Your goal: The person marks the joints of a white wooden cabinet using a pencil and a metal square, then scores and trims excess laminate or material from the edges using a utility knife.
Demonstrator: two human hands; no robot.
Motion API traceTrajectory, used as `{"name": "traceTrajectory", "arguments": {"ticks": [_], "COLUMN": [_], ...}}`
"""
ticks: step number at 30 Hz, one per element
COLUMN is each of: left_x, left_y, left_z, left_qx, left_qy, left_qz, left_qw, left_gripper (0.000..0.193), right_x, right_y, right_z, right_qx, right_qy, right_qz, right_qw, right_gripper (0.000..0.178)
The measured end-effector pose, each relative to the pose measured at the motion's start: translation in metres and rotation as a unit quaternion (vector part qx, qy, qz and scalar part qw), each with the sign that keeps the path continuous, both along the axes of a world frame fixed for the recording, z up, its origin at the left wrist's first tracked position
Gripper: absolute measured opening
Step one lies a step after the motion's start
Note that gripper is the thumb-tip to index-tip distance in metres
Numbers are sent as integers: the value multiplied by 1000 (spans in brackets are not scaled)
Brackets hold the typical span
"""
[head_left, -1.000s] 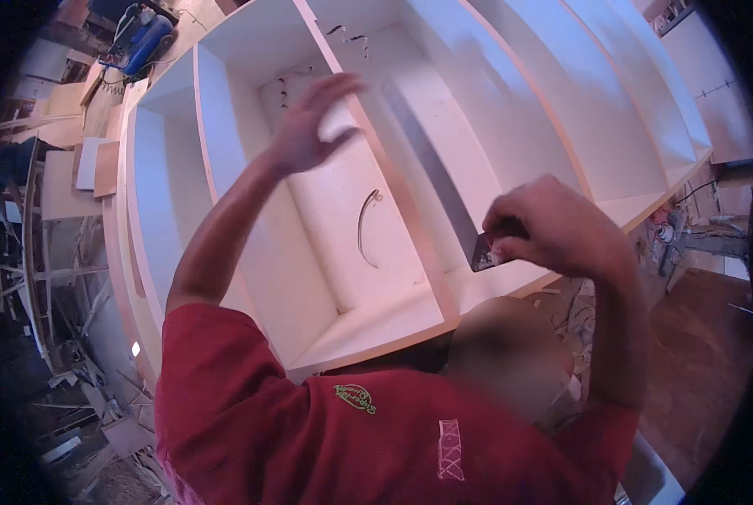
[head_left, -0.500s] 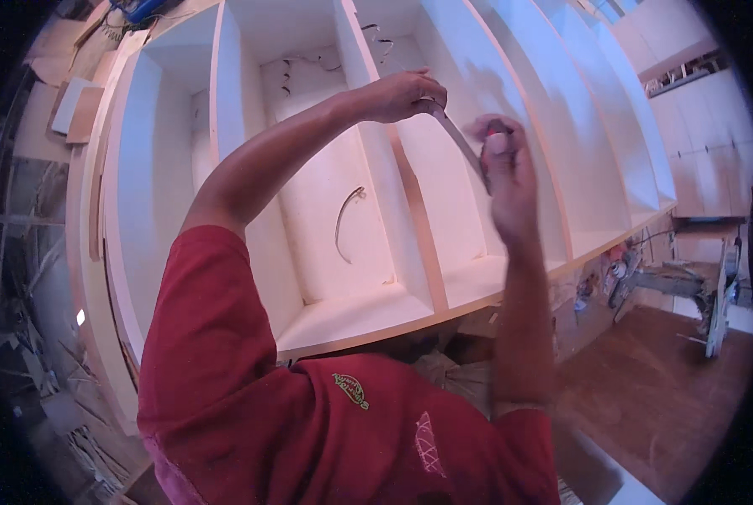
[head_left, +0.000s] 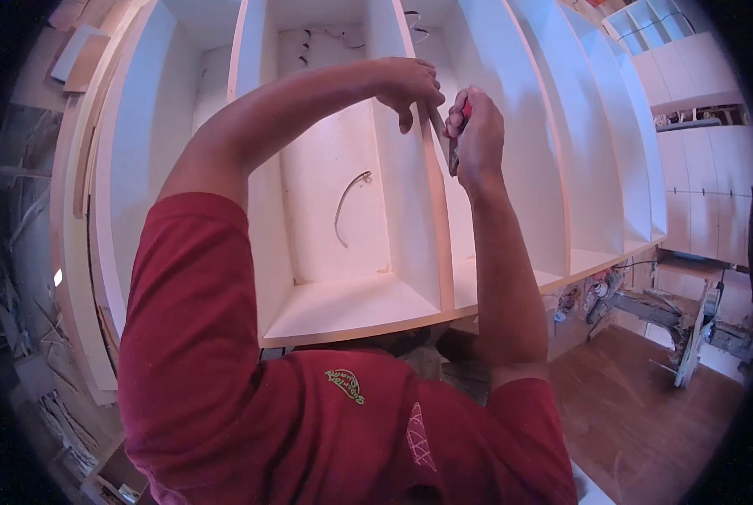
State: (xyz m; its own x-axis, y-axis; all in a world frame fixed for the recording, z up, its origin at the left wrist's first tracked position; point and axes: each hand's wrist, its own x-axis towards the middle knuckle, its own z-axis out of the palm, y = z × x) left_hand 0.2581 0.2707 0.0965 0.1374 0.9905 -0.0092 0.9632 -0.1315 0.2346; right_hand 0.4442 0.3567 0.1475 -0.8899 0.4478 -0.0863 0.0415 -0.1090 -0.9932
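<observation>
A large white cabinet carcass (head_left: 334, 307) with upright dividers lies in front of me. My left hand (head_left: 406, 84) is over the front edge of a middle divider (head_left: 434, 194), fingers curled and thumb hanging apart from them. A thin narrow strip (head_left: 437, 130) runs from under its fingers toward my right hand. My right hand (head_left: 482, 135) is closed around a red-handled tool (head_left: 466, 110); its dark end points down beside the strip. Its exact kind is hidden by my fingers.
A curved thin offcut (head_left: 343, 206) lies inside the bay left of the divider. Curled shavings (head_left: 306, 46) are at the far end. Long boards (head_left: 74, 252) lean along the left side. A worn wooden stand (head_left: 646, 307) is on the right, by a brown panel (head_left: 629, 396).
Both hands have drawn closer together, with the right hand moving left and up toward the divider edge. My left thumb has dropped away from its fingers. The view has shifted slightly.
</observation>
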Motion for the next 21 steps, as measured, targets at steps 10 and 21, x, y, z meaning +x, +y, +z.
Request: {"name": "traceTrajectory", "arguments": {"ticks": [10, 21], "left_x": [1, 2], "left_y": [17, 23], "left_z": [-26, -30], "left_qx": [-35, -15], "left_qy": [100, 118], "left_qz": [8, -45], "left_qw": [994, 992], "left_gripper": [37, 29], "right_x": [1, 0], "right_y": [0, 7], "right_z": [-26, -33], "right_qx": [46, 30], "right_qy": [16, 30], "right_qz": [-44, -53], "right_qw": [998, 998], "right_gripper": [29, 29]}}
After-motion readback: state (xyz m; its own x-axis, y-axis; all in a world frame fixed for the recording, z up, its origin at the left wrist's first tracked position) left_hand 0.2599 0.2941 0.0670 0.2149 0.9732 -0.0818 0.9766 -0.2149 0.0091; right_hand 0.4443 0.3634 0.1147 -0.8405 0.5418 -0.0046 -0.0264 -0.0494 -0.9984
